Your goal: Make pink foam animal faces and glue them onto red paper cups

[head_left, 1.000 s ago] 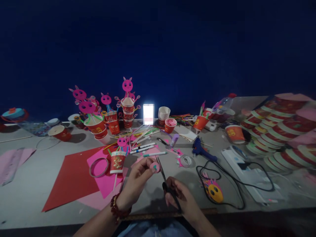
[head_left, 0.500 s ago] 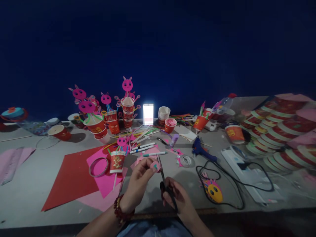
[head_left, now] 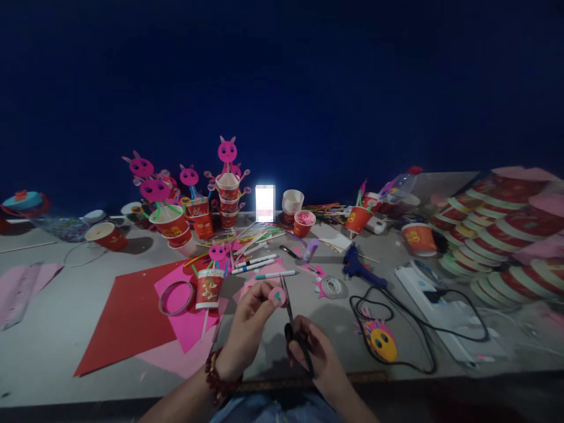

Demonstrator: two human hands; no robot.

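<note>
Between the thumb and fingers of my left hand (head_left: 249,320) is a small round pink paper piece (head_left: 277,296) with a green mark on it. My right hand (head_left: 315,346) grips black-handled scissors (head_left: 288,311), their blades pointing up and away from me. The blades are beside the right edge of the paper piece; whether they touch it I cannot tell. Beyond my hands lie several markers, among them a teal-capped one (head_left: 276,274). A red paper cup (head_left: 209,289) with a pink paper figure stands left of my left hand.
Red paper (head_left: 127,317) and a tape roll (head_left: 176,298) lie at left. A tape dispenser roll (head_left: 331,286), a blue glue gun (head_left: 363,267) with a looping black cord, and a yellow paper face (head_left: 383,345) lie at right. Stacked cups (head_left: 506,235) fill the far right.
The scissors' handles and my right hand have shifted slightly, the handles sitting a little closer together and further left. My left hand still holds the paper piece in nearly the same place.
</note>
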